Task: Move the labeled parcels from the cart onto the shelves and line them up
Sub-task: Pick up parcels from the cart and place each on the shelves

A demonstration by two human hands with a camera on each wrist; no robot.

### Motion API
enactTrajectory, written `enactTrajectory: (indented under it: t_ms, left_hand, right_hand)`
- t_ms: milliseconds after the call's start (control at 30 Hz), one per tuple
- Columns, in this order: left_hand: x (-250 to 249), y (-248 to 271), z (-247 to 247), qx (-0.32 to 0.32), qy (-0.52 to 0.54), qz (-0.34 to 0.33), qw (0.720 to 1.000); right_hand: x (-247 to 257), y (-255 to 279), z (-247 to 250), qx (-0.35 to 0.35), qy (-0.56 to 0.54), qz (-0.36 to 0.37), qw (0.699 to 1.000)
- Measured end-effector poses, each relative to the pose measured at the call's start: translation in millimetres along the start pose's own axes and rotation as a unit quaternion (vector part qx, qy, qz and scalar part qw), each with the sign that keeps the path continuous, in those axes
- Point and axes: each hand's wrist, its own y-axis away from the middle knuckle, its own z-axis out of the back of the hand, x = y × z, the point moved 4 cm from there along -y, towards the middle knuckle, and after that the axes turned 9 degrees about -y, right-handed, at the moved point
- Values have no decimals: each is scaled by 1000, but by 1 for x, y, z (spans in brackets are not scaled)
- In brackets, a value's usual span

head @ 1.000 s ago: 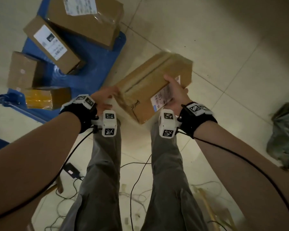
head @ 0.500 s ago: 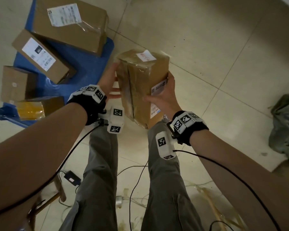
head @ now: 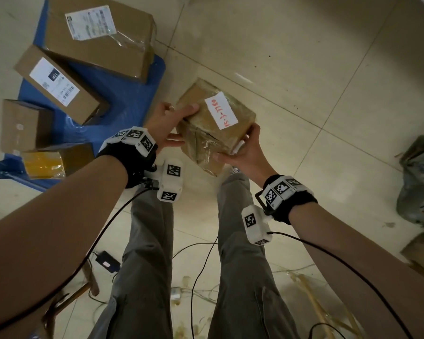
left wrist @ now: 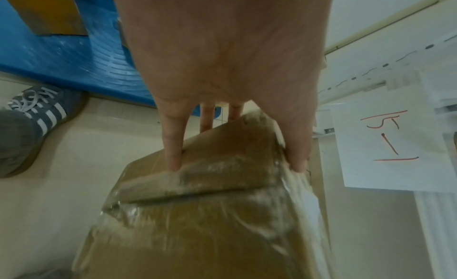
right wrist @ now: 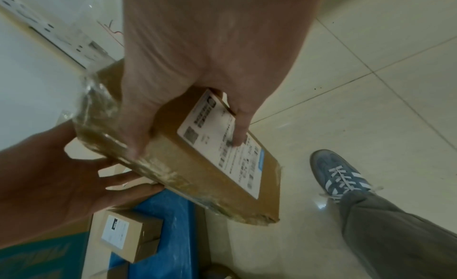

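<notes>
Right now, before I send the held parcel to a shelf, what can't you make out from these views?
- Shelves: only a white rail with a handwritten sheet shows, cut off by the left wrist frame edge.
- Printed label on the held parcel: blurred, and the right hand partly covers it.
- Red handwriting on the white tag: not reliably readable.
- Left hand fingers beyond the parcel's far edge: hidden by it.

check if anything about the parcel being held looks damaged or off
The held parcel is wrapped in wrinkled clear tape, and its lower corner looks crushed and frayed. Both hands, left and right, hold it tilted above the floor.
</notes>
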Motion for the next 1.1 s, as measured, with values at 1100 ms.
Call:
enactTrajectory:
  t_ms: [1100]
  left_hand:
    - [-122, 34, -55, 62, -363, -192, 910]
  right_hand:
    - [80, 49, 59, 44, -353, -290, 889]
